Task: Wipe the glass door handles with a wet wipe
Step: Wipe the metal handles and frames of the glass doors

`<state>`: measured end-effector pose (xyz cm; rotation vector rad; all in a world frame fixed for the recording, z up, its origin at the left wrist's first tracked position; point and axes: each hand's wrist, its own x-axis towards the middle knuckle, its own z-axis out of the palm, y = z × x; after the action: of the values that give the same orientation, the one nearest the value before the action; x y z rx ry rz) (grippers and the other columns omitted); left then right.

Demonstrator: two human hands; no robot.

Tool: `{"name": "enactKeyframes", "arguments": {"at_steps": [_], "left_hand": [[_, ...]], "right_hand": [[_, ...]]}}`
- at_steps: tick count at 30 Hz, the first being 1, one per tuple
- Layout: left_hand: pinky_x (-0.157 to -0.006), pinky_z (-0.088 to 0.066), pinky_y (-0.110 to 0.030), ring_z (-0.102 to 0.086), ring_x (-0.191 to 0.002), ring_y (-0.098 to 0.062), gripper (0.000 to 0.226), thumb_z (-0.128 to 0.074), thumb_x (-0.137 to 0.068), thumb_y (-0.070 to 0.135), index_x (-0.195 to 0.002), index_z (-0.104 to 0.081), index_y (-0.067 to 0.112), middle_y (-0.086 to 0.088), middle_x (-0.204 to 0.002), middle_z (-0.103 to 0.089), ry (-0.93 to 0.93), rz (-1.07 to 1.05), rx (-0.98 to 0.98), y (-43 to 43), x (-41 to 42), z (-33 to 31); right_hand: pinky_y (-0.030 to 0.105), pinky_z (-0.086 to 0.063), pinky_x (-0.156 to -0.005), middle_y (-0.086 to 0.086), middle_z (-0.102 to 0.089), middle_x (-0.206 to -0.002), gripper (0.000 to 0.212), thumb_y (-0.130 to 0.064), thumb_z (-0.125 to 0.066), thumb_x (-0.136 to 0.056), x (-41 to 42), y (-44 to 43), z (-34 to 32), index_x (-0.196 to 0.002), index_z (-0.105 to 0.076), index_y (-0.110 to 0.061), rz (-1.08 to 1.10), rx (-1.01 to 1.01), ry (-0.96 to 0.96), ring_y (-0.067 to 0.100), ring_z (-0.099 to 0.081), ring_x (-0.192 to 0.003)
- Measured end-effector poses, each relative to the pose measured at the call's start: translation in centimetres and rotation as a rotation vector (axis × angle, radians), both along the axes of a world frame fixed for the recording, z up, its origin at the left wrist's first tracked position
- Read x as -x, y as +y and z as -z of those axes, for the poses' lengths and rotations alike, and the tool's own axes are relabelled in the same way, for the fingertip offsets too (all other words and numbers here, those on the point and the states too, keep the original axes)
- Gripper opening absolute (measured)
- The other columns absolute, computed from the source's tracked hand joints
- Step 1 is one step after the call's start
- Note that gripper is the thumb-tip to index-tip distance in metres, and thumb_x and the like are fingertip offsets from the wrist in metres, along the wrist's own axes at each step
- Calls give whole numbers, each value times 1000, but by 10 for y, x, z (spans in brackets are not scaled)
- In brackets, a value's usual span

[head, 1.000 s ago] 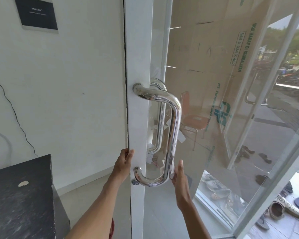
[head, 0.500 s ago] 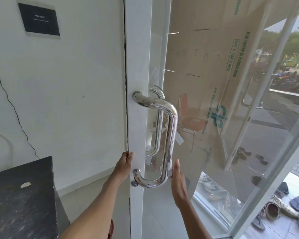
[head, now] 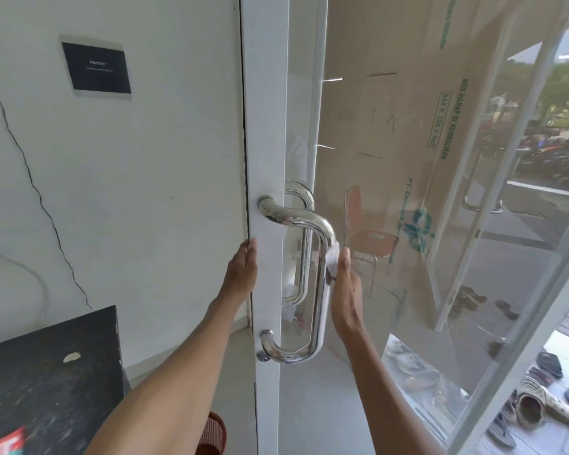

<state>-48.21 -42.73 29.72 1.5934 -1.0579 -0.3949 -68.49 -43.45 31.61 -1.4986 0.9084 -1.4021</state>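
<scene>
- Your right hand point(head: 345, 290) now stands higher on the door handle point(head: 320, 290) than a second ago. Then it was near the lower bend; now its fingertips reach almost to the upper bend.
- The fingers of this hand lie straight along the upright bar and press the wet wipe point(head: 331, 256) against the bar's right side. The thumb is hidden, so you do not see whether it goes round the bar.
- The wipe is between your palm and the bar. A white corner of it shows just above and left of your fingertips.
- Your left hand point(head: 242, 274) has also moved up. Before, it was level with the lower mount of the handle; now it is about level with the middle of the bar.
- This hand rests on the left edge of the white door frame point(head: 266, 126), fingers nearly straight, holding nothing.
- The second handle point(head: 304, 244) is on the other side of the glass, untouched.
- The small lock point(head: 263, 356) sits just under the lower mount.
- The black sign point(head: 96, 68) on the wall appears lower in the view than before.
- Shoes point(head: 536, 405) lie on the floor outside, at the lower right.
</scene>
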Motion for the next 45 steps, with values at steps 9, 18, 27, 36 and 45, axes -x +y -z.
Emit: {"name": "enactKeyframes", "arguments": {"at_steps": [9, 18, 27, 36, 45], "left_hand": [[-75, -34, -29, -54, -85, -13, 35, -25, -101, 48, -119, -48, 29, 9, -85, -56, -75, -28, 7, 6, 3, -12], [-97, -24, -23, -41, -115, -5, 45, -25, -101, 49, -135, -44, 27, 14, -122, -48, 80, 2, 54, -6, 8, -22], [-96, -24, -23, -45, -125, -21, 50, -15, -101, 52, -133, -39, 21, -3, -131, -50, 49, 3, -17, -17, 4, -20], [-107, -21, -30, -33, -138, -23, 59, -12, -99, 56, -145, -27, 22, -6, -150, -36, 72, 38, -96, -14, 1, -29], [-115, -9, -35, -17, -146, -19, 63, -7, -98, 58, -153, -8, 27, 1, -160, -15, 78, 92, -205, -7, 1, -39]], "right_hand": [[44, -51, -79, 13, -65, -74, 82, -70, -21, -92, 2, 5, -10, -82, -61, 2, -9, -74, 85, 23, -62, -72], [23, -44, -72, -15, -66, -84, 52, -65, -22, -96, -2, 3, -25, -106, -62, -34, 16, 145, 96, -2, -57, -77], [19, -38, -68, -17, -52, -75, 51, -63, -22, -96, -14, -1, -38, -86, -55, -25, 103, 216, 108, -1, -46, -72], [35, -30, -112, -2, -48, -144, 60, -56, -27, -98, -24, -6, -52, -144, -40, -21, 165, 455, 438, 14, -42, -132], [30, -46, -85, 4, -63, -123, 55, -55, -32, -98, -31, -5, -69, -135, -50, -18, 236, 449, 474, 20, -58, -108]]}}
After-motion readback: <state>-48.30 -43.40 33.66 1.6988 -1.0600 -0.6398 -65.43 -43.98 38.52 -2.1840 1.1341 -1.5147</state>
